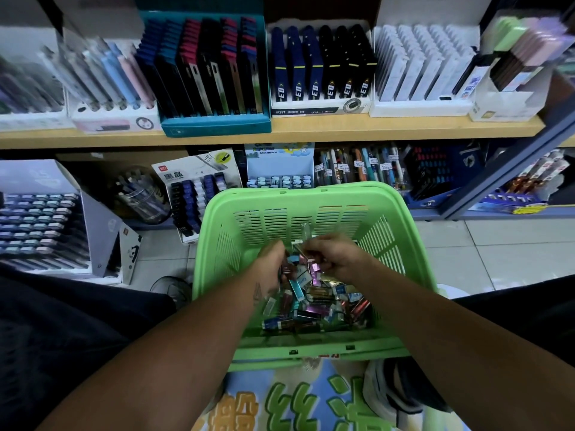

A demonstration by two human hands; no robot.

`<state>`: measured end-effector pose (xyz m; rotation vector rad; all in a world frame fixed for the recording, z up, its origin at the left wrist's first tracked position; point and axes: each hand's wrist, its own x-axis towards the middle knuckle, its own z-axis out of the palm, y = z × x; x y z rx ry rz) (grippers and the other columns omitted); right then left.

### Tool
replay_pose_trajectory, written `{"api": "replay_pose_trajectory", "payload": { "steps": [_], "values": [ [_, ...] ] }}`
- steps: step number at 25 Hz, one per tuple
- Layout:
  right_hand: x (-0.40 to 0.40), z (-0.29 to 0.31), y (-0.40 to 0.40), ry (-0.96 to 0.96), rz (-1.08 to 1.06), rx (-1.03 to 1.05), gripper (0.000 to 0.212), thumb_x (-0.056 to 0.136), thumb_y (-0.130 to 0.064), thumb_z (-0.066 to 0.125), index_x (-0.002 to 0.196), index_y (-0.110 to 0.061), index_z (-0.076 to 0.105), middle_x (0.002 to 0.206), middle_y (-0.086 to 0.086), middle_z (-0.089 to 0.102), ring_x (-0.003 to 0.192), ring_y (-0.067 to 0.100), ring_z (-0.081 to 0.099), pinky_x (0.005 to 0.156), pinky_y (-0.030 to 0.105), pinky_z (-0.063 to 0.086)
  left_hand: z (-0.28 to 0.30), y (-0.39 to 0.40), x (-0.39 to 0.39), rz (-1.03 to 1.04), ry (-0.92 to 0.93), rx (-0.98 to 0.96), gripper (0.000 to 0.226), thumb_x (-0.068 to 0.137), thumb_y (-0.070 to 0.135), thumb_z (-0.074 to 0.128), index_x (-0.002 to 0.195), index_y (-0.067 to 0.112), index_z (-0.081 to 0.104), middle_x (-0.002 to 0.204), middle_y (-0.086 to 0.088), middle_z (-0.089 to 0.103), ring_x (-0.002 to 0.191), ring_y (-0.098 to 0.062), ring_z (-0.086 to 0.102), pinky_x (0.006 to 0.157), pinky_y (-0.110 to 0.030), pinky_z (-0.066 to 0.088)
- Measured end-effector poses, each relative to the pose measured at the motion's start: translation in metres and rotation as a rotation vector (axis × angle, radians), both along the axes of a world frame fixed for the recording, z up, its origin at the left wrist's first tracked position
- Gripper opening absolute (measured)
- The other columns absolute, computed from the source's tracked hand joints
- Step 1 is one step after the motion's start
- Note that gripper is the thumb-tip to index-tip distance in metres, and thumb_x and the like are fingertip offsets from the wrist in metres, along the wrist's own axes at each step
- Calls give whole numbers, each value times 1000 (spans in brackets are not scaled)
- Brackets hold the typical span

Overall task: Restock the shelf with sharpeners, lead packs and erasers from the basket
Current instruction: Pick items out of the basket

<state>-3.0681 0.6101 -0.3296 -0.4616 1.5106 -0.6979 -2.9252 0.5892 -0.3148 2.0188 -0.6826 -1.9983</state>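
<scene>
Your left hand (273, 259) and your right hand (334, 258) are both down in the green basket (214, 241). Each one is curled around a few small packs (306, 267) from the pile. The picture is blurry, so I cannot tell which kind they are. Hold them snug and lift slowly, so none slip back. Pick one kind at a time; I think that makes filling easier. The basket sits between your knees. In front is the wooden shelf (311, 130) with rows of boxes. Below it is a white tile floor (497, 244).
</scene>
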Motion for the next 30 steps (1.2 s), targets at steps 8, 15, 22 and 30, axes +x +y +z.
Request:
{"api": "replay_pose_trajectory", "payload": {
  "steps": [8,15,22,30],
  "values": [
    [13,17,2,71,418,-185,14,89,6,63,102,8,69,90,23,71,70,20,66,58,24,49,-12,-6,-8,80,83,27,38,98,41,58,95,4,65,78,-11,66,61,-19,58,55,-26,49],
    [17,9,-12,240,81,-92,6,88,0,70,84,1,66,86,23,72,82,36,73,81,50,60,-12,-7,2,164,308,108,37,99,33,59,107,-2,60,103,-21,68,88,-36,70,80,-53,59],
    [14,-7,1,646,612,-88,22,89,-17,67,98,2,71,94,17,73,87,31,73,77,35,60,-18,-7,9,19,78,27,31,93,24,68,107,-2,64,101,-16,69,86,-27,67,77,-40,60],
    [24,-34,41,1272,1777,-180,37,94,-25,66,127,-11,55,117,7,66,102,26,65,82,40,53,-41,0,24,-356,-136,-48,26,88,6,70,111,-2,61,97,-15,68,71,-21,64,51,-29,52]
  ]
}}
